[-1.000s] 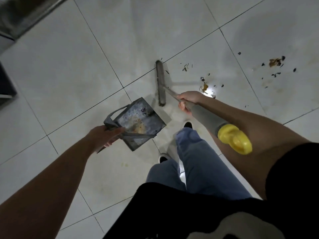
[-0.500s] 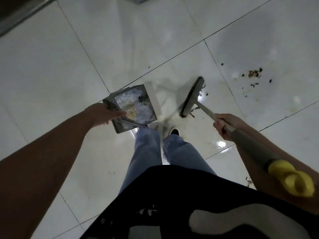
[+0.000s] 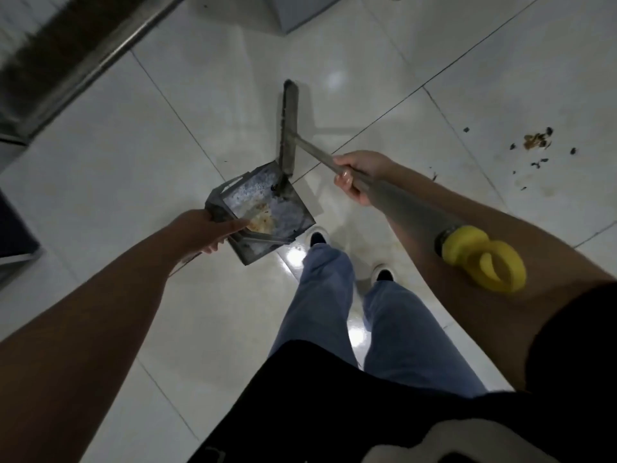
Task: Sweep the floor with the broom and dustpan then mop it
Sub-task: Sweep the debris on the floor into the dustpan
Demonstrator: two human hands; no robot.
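My left hand [image 3: 200,230] grips the handle of a grey metal dustpan [image 3: 267,213], held low over the white tiled floor; its tray shows brownish dirt. My right hand [image 3: 359,175] grips the grey shaft of the broom, which ends in a yellow loop [image 3: 484,262] by my forearm. The long narrow broom head [image 3: 288,128] lies ahead of me, its near end touching the dustpan's far edge. A patch of brown and dark crumbs [image 3: 536,142] lies on the tile to the far right, apart from the broom.
My legs in blue jeans and my shoes [image 3: 317,237] stand just behind the dustpan. A metal rail or cabinet edge [image 3: 83,58] runs along the upper left. A grey box base [image 3: 300,11] sits at the top. A dark object [image 3: 13,235] is at the left edge.
The broom head swung left from the tile on the right to the dustpan's edge. The small crumbs near the broom are gone from the floor. The dustpan stayed in my left hand.
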